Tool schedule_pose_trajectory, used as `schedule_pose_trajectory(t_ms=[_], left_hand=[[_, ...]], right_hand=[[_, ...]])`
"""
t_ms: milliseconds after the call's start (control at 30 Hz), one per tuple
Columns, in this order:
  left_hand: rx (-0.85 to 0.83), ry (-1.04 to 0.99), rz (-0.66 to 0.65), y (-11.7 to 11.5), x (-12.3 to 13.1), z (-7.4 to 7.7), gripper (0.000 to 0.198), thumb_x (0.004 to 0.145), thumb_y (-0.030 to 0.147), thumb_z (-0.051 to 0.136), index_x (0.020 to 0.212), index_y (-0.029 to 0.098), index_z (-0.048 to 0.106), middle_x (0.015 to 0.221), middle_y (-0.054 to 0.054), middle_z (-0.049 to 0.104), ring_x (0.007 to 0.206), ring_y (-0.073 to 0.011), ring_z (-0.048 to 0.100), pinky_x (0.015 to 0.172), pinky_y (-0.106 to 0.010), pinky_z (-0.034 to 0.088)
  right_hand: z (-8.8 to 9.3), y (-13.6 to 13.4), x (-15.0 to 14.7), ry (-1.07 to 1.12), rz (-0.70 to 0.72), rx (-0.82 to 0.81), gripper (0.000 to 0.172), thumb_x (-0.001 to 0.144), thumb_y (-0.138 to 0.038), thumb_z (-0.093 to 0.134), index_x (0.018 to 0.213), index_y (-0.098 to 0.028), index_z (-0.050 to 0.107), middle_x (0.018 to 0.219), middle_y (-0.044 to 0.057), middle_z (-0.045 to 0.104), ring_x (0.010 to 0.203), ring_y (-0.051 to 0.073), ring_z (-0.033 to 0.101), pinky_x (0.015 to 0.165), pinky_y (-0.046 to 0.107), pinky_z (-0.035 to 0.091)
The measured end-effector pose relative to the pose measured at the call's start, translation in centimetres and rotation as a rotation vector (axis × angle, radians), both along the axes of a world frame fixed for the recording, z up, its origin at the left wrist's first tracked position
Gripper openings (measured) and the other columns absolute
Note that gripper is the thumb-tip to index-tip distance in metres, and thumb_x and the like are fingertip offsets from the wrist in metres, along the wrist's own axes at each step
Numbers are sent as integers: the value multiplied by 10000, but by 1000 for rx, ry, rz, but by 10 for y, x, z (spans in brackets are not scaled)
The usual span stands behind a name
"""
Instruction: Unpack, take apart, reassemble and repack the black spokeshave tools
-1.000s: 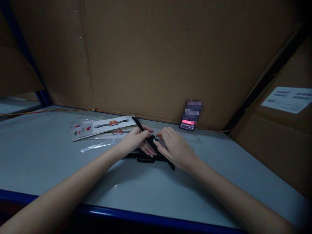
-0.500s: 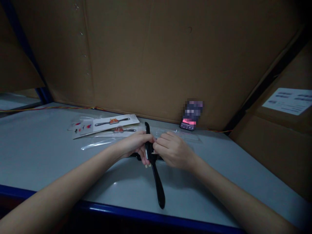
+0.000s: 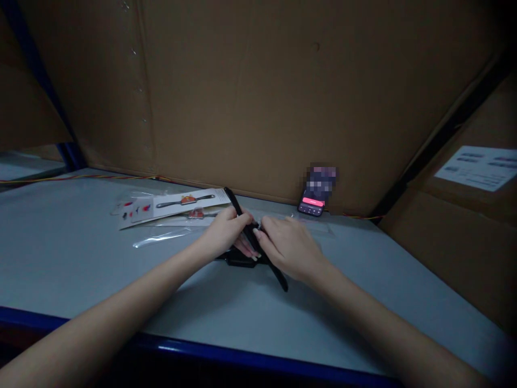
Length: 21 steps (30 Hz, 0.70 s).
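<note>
My left hand and my right hand meet at the middle of a long black strap, fingers pinched on it from either side. The strap runs diagonally, its far end pointing up-left toward the back wall and its near end poking out below my right hand. Under my hands lies a dark flat object on the grey table; what it is cannot be made out in the dim light.
Printed packaging cards and clear plastic sleeves lie left of my hands. A phone with a lit screen leans against the cardboard back wall. A cardboard box with a white label stands at right. The table has a blue front edge.
Half a second ago the strap stood almost straight toward me, its end near the table's front edge. It has swung back to a diagonal, as it lay one second ago. Both hands kept their grip.
</note>
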<state>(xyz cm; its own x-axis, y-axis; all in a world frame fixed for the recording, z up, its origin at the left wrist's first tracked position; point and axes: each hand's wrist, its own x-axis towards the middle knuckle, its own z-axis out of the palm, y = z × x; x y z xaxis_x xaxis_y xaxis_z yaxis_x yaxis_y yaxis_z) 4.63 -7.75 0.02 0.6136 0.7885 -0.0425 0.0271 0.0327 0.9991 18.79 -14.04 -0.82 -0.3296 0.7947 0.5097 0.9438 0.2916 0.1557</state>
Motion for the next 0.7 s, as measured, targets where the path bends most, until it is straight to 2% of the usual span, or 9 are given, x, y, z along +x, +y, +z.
schedule_pose_trajectory(t_ms=[133,367,533,633,700], left_hand=[[9,10,26,-4,0,-1,56,789,214,453,785,161,434,456,-29,590,417,-213,624,401,-281,518],[-54,101,-41,-5,3,-2,113,808,186,385,725,144,449,410,-82,588,437,-240,632,416,-314,521],[-32,125,-132,0,0,0,167,820,221,386,725,124,482,451,-111,614,423,-211,625,403,-264,505],[-52,98,-264,8,-6,-2,149,809,244,420,795,120,501,500,-108,637,420,-192,621,393,-234,491],[-74,64,-308,14,-10,-4,154,800,253,446,859,121,502,507,-91,637,416,-183,616,402,-233,495]], right_hand=[[-1,2,-8,-50,-57,18,279,906,-299,313,769,-170,518,709,62,631,644,183,540,611,316,266],[-4,5,-4,39,25,-146,230,908,-222,292,784,-170,479,720,60,605,642,179,533,593,304,335],[-3,3,5,81,202,-169,195,914,-228,294,852,-177,472,797,61,586,711,174,525,633,303,392],[1,3,19,-50,328,-109,192,915,-228,315,912,-176,499,857,71,579,771,186,516,671,314,395],[2,6,31,-109,369,-22,202,911,-194,323,964,-190,518,892,70,585,820,196,517,700,326,383]])
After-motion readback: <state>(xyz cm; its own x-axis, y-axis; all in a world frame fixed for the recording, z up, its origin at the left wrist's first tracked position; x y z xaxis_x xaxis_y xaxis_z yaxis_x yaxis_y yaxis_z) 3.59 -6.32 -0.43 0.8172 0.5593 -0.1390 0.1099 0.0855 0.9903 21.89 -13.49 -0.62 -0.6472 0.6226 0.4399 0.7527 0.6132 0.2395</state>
